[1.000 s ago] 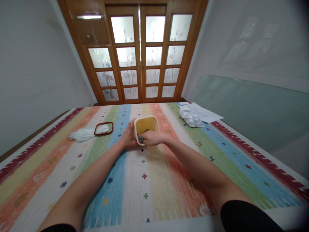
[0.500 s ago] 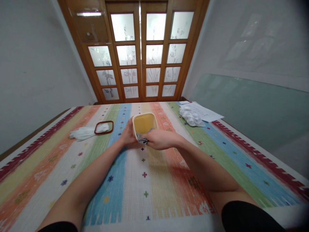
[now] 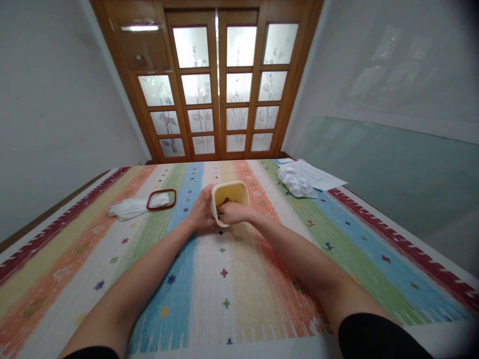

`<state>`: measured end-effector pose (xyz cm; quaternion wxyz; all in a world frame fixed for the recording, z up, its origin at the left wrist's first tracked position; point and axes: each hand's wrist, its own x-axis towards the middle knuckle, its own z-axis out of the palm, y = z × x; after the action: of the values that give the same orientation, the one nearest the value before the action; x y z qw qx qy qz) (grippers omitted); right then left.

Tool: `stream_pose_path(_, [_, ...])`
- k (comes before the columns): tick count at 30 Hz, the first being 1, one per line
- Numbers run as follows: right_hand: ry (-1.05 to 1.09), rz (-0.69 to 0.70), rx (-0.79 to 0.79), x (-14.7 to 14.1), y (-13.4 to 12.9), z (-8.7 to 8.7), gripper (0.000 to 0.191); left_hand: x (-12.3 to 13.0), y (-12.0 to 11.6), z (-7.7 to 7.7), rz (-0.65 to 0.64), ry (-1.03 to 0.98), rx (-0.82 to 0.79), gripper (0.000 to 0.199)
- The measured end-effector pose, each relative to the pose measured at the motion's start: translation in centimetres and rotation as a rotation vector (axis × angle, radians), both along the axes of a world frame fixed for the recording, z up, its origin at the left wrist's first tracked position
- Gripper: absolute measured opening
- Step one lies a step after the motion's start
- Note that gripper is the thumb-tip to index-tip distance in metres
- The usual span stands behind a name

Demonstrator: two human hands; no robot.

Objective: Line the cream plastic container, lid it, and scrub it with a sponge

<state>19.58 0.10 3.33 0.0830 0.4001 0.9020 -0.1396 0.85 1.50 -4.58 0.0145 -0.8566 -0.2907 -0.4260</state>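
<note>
A pale yellow container [image 3: 239,192] with a rounded square mouth is tilted toward me above the striped tablecloth. My left hand [image 3: 202,209] wraps round its left side and holds it. Inside the mouth, near the lower left wall, is my right hand [image 3: 232,212], closed on a dark grey patterned cloth [image 3: 220,212]. Most of that cloth is hidden by the fingers and the rim.
To the left, a dark red frame [image 3: 148,201] lies on a whitish cloth [image 3: 129,209]. At the back right, crumpled white material [image 3: 295,182] rests beside printed paper sheets [image 3: 325,177]. Wooden doors with glass panes stand beyond the table.
My right hand and the cloth have moved from the container's front rim to inside it. The container has shifted slightly right and tilted more toward me, my left hand still on it.
</note>
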Motion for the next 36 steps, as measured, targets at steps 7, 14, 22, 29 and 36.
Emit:
stream_pose_path(7, [0.012, 0.100, 0.012, 1.6, -1.9, 3.6, 0.034, -0.7, 1.6, -1.3, 0.042, -0.039, -0.007, 0.130])
stream_pose_path(14, [0.041, 0.191, 0.064, 4.0, -5.6, 7.5, 0.030, -0.8, 1.6, -1.2, 0.025, -0.063, -0.039, 0.119])
stream_pose_path(22, [-0.037, 0.085, 0.035, 1.9, -3.3, 4.4, 0.032, -0.3, 0.8, -0.8, 0.004, -0.007, -0.013, 0.129])
stream_pose_path(29, [0.022, -0.047, 0.032, 0.3, -0.4, -0.6, 0.037, 0.2, 0.2, 0.0, -0.016, -0.016, -0.008, 0.129])
stream_pose_path(36, [0.204, -0.155, 0.066, 0.3, -0.1, -2.3, 0.038, 0.5, 0.0, 0.4, -0.051, 0.023, -0.002, 0.123])
